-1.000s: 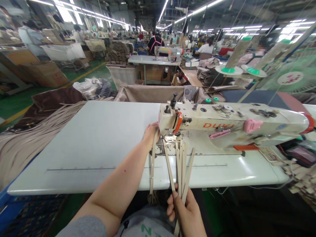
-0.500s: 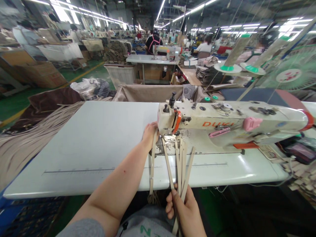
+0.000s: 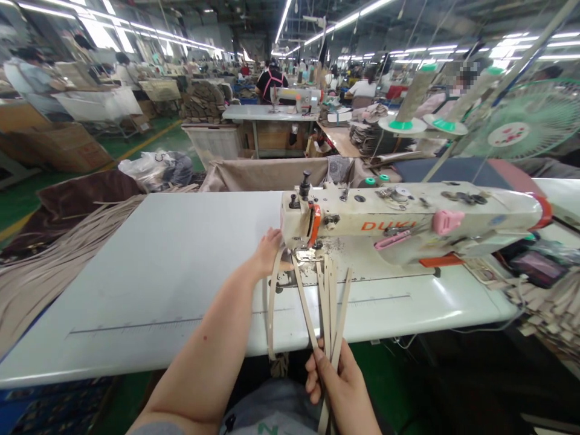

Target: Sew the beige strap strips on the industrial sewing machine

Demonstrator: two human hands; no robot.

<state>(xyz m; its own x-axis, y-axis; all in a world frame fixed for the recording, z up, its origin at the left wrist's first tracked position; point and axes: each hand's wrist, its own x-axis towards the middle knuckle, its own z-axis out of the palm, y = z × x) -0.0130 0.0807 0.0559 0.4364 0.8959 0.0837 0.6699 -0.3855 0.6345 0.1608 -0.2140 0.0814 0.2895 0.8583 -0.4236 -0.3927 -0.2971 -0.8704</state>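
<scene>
On the white bench (image 3: pixel 158 260), the left hand (image 3: pixel 267 254) seemingly pinches a strap (image 3: pixel 272 308) beside the sewing machine (image 3: pixel 408 220); the right hand (image 3: pixel 342 386) fingers clasp several strips (image 3: pixel 328 302) past the near edge.

- The sewing machine's (image 3: pixel 408 226) head hides the needle area and the strips' (image 3: pixel 328 296) far ends.
- The right hand (image 3: pixel 339 386) is cut off by the bottom edge.
- Distant workers' faces are blurred.
</scene>
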